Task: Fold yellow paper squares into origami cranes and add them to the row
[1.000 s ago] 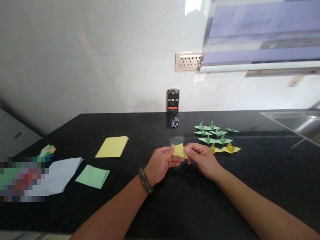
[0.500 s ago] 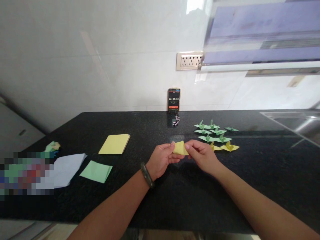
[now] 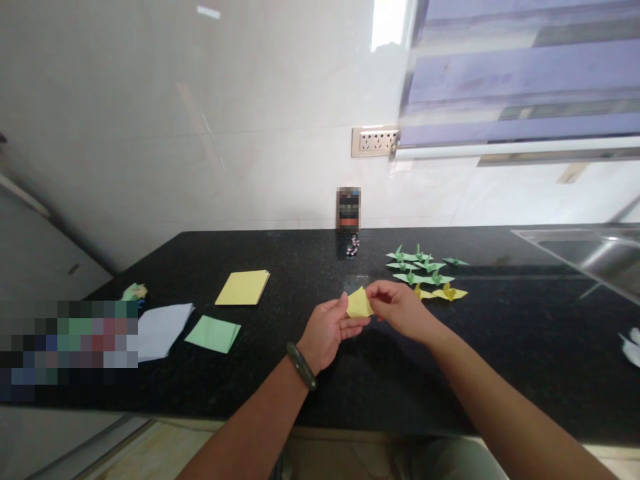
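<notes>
A small folded yellow paper [image 3: 358, 305] is held just above the black counter [image 3: 450, 373] between both hands. My left hand [image 3: 327, 330], with a dark bracelet on its wrist, pinches the paper's left side with thumb and fingers closed on it. From the right, my right hand [image 3: 400, 308] pinches the paper's upper right edge. Behind my right hand lies a group of several folded paper cranes [image 3: 425, 270], green ones at the back and two yellow ones in front.
A yellow paper stack [image 3: 243, 287], a green sheet [image 3: 213, 333] and a white sheet [image 3: 163, 328] lie at the left. A phone [image 3: 349, 209] leans on the wall with a bead string [image 3: 353, 245] before it. A steel sink [image 3: 590, 253] sits at the right.
The view has drawn back and tilted, so the counter's front edge now shows. Both hands keep hold of the yellow paper, with my right fingers shifted toward its top edge.
</notes>
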Available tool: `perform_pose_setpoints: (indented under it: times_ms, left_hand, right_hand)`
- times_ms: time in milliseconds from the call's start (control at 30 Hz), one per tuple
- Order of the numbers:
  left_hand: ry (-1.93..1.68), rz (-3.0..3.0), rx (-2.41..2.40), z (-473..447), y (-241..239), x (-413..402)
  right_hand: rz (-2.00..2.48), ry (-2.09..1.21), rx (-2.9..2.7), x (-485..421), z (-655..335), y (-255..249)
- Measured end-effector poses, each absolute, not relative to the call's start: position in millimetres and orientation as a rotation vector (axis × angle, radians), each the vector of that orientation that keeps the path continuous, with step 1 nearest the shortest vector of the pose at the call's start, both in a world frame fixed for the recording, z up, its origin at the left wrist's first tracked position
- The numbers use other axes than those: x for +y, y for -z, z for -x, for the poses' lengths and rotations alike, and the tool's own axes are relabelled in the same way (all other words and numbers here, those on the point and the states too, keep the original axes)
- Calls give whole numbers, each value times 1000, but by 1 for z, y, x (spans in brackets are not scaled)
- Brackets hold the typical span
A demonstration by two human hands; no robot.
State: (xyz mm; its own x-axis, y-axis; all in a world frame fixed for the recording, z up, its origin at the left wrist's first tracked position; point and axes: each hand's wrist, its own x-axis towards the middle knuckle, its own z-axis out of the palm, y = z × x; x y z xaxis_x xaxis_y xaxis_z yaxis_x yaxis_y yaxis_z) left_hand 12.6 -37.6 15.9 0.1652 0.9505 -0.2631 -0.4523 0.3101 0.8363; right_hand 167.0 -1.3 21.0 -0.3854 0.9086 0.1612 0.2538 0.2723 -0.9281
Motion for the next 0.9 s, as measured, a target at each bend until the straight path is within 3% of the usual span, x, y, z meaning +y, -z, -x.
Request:
perform_pose_setpoints:
  times_ms: [533,900]
  left_hand:
    - [-1125,-684,696,-9,-14,-20]
    - [-921,-537,548,1,-14,1]
  right_hand:
    - [857,-325,-2141,-21,-166,3]
    - [906,-349,-1992,-4,-164,-15]
